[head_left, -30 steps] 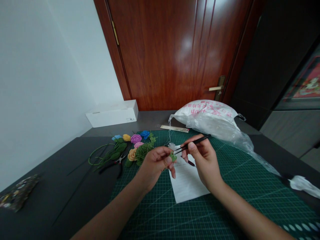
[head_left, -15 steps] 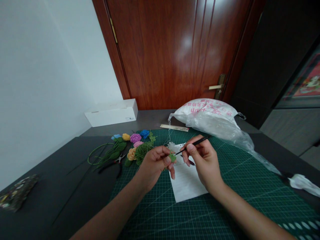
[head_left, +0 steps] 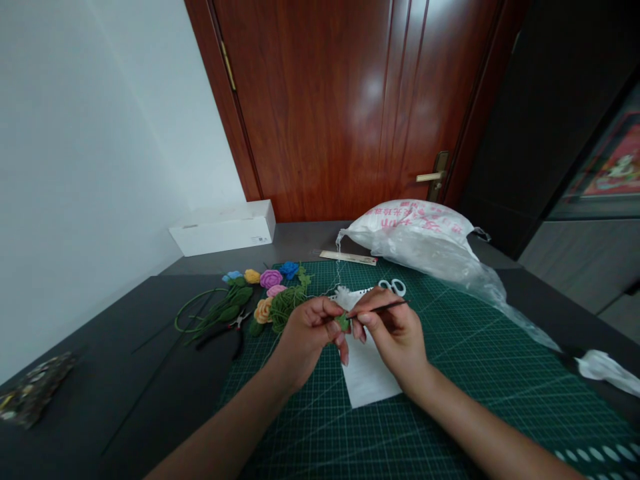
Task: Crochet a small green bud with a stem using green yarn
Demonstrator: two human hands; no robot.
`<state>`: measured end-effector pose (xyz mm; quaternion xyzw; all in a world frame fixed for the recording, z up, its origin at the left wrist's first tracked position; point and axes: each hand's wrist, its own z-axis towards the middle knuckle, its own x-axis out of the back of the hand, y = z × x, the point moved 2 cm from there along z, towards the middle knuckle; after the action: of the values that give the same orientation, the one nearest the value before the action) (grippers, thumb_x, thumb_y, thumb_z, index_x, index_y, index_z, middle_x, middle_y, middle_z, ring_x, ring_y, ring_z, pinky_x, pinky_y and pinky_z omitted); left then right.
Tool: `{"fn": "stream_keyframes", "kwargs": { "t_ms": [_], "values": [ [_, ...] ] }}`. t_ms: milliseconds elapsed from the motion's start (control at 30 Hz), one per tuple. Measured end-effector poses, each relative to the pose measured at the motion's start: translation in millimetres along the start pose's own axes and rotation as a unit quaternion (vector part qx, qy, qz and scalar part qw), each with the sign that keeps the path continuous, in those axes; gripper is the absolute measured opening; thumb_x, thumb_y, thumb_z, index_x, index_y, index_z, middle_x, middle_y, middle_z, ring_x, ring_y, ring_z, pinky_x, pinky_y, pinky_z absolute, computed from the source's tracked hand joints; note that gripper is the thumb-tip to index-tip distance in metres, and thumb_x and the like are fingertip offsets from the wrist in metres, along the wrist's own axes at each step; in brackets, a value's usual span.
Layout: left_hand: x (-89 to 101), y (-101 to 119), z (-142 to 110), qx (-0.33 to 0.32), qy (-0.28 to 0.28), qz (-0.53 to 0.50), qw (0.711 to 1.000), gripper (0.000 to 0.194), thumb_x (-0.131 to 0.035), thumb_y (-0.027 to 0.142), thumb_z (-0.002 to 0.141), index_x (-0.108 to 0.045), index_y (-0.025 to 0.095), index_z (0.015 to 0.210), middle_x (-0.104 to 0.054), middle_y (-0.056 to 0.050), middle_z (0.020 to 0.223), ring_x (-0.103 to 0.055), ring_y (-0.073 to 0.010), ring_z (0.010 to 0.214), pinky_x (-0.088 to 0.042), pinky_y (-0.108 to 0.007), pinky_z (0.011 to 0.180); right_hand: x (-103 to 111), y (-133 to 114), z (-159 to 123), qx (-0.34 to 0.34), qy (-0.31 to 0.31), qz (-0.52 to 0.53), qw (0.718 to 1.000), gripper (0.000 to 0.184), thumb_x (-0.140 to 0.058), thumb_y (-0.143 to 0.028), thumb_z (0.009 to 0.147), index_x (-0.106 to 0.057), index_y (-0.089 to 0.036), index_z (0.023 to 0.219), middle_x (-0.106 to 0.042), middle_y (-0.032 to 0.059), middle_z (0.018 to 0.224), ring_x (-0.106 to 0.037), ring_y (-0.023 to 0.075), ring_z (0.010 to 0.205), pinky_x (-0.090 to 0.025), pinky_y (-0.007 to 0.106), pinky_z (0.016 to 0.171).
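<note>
Pinched in my left hand (head_left: 313, 337) is a small green crochet piece (head_left: 343, 322). My right hand (head_left: 393, 333) is closed around a thin dark crochet hook (head_left: 387, 307), its tip at the green piece and partly hidden by the fingers. Both hands meet above a white sheet of paper (head_left: 373, 377) on the green cutting mat (head_left: 310, 427). Just left of my left hand lies a bundle of green yarn (head_left: 287, 303). A white fluffy yarn piece (head_left: 343, 295) sits right behind the fingers.
Crochet flowers (head_left: 271, 279) and pliers (head_left: 237, 327) lie to the left. White-handled scissors (head_left: 393, 287), a ruler (head_left: 349, 257) and a large plastic bag (head_left: 420, 227) are behind my hands. A white box (head_left: 225, 230) stands at the back left.
My right hand has moved left and slightly down, closer to my left hand. The hook lies flatter, and the scissors' handles behind it have come into view.
</note>
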<state>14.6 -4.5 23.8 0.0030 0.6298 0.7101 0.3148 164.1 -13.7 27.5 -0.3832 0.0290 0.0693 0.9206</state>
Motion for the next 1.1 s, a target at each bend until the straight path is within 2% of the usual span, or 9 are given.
{"fn": "stream_keyframes", "kwargs": {
  "t_ms": [133, 267, 433, 600, 833, 1100],
  "values": [
    [4.1, 2.5, 3.6, 0.021, -0.020, -0.006, 1.000, 0.024, -0.082, 0.028, 0.081, -0.064, 0.013, 0.086, -0.069, -0.004, 0.074, -0.061, -0.0125, 0.054, -0.058, -0.027, 0.045, 3.4, -1.2, 4.1, 0.008, 0.009, 0.005, 1.000, 0.007, -0.064, -0.022, 0.097, -0.069, -0.022, 0.092, -0.065, 0.0012, 0.079, -0.064, 0.0131, 0.058, -0.052, 0.028, 0.052],
    [6.7, 3.8, 4.6, 0.031, -0.043, -0.021, 0.998, 0.021, -0.080, 0.025, 0.083, -0.063, 0.014, 0.088, -0.066, -0.002, 0.072, -0.054, -0.0100, 0.052, -0.054, -0.023, 0.042, 6.2, -7.3, 6.6, 0.011, -0.004, -0.011, 1.000, 0.007, -0.063, -0.021, 0.098, -0.069, -0.022, 0.095, -0.065, 0.0010, 0.080, -0.064, 0.0125, 0.058, -0.051, 0.026, 0.051],
    [4.2, 3.5, 3.2, 0.013, -0.035, -0.031, 0.999, 0.024, -0.081, 0.026, 0.083, -0.063, 0.014, 0.093, -0.061, 0.001, 0.068, -0.051, -0.0095, 0.051, -0.052, -0.022, 0.042, 7.7, -13.4, 3.3, 0.030, 0.019, -0.025, 0.999, 0.008, -0.061, -0.019, 0.099, -0.069, -0.021, 0.098, -0.066, 0.0015, 0.081, -0.062, 0.0115, 0.059, -0.050, 0.025, 0.051],
    [1.8, 7.0, 2.2, 0.019, -0.013, -0.034, 0.999, 0.028, -0.082, 0.030, 0.081, -0.064, 0.014, 0.093, -0.060, 0.000, 0.067, -0.052, -0.0098, 0.051, -0.050, -0.021, 0.041, 11.9, -16.1, 4.4, 0.028, 0.078, -0.001, 0.997, 0.005, -0.062, -0.021, 0.099, -0.067, -0.022, 0.099, -0.067, 0.0024, 0.089, -0.065, 0.0117, 0.061, -0.053, 0.026, 0.052],
    [1.2, 6.9, 2.1, 0.010, -0.022, -0.034, 0.999, 0.027, -0.083, 0.031, 0.082, -0.065, 0.014, 0.093, -0.058, 0.001, 0.067, -0.052, -0.0104, 0.054, -0.049, -0.020, 0.041, 8.1, -7.7, 6.3, -0.057, 0.079, 0.061, 0.993, 0.004, -0.063, -0.025, 0.099, -0.063, -0.023, 0.096, -0.067, -0.0024, 0.073, -0.061, 0.0097, 0.053, -0.051, 0.022, 0.050],
    [0.9, 5.7, 2.0, 0.012, -0.036, -0.029, 0.999, 0.020, -0.079, 0.026, 0.084, -0.065, 0.014, 0.091, -0.059, 0.001, 0.067, -0.052, -0.0097, 0.051, -0.050, -0.020, 0.041, 5.4, -15.2, 6.8, -0.041, 0.069, 0.062, 0.995, 0.007, -0.066, -0.023, 0.097, -0.063, -0.023, 0.091, -0.063, -0.0049, 0.062, -0.061, 0.0099, 0.051, -0.049, 0.020, 0.047]
  ]
}}
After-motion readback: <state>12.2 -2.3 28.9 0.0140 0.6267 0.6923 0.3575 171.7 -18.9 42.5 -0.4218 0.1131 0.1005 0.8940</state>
